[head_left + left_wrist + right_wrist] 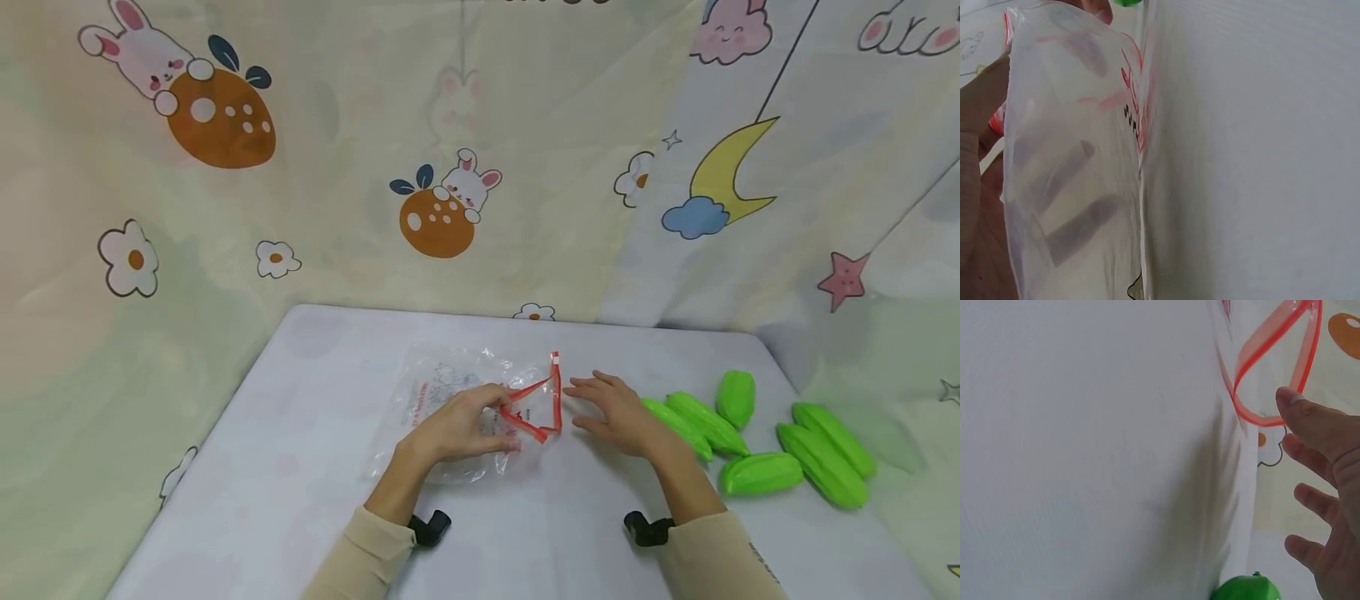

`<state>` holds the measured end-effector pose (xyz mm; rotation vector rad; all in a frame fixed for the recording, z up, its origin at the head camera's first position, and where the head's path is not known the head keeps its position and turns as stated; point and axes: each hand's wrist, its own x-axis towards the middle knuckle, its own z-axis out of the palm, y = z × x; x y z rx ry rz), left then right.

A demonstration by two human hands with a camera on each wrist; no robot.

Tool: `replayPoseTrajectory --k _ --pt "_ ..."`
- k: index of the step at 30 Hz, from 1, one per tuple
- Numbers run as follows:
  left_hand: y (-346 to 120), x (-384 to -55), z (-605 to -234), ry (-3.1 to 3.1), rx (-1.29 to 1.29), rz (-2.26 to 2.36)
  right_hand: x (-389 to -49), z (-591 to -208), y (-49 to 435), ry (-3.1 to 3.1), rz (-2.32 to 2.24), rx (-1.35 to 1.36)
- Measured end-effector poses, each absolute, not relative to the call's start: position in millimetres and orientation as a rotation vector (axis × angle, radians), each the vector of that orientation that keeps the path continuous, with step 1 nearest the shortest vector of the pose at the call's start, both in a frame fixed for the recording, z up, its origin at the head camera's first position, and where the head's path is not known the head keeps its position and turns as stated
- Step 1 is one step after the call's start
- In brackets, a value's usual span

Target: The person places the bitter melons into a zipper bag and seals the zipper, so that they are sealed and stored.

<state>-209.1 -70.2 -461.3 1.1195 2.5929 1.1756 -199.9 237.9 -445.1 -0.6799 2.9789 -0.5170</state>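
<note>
A clear plastic zip bag with a red seal strip lies on the table, its mouth spread into a triangle facing right. My left hand holds the bag near this mouth. In the left wrist view, some fingers show through the bag's film. Just right of the mouth, my right hand has its fingers spread and holds nothing. From the right wrist, its thumb tip appears close to the red strip; whether they touch I cannot tell. Several green ridged fruits, like star fruit, lie beyond the right wrist.
More green fruits lie farther right, near the table's right edge. The table has a pale cloth on it. Behind it hangs a cloth backdrop printed with rabbits and flowers. Each wrist carries a black camera mount.
</note>
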Motion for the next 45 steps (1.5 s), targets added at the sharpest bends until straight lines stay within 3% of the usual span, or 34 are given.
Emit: replayPoseTrajectory --k 26,45 --pt "-75.6 -213.6 -459.4 2.603 1.035 1.185 -186.5 -423.0 318.8 3.262 -0.598 -0.927" --pt "-77.0 -211.9 -459.5 2.602 1.061 1.193 -167.4 -434.2 344.1 3.229 -0.514 -0.795"
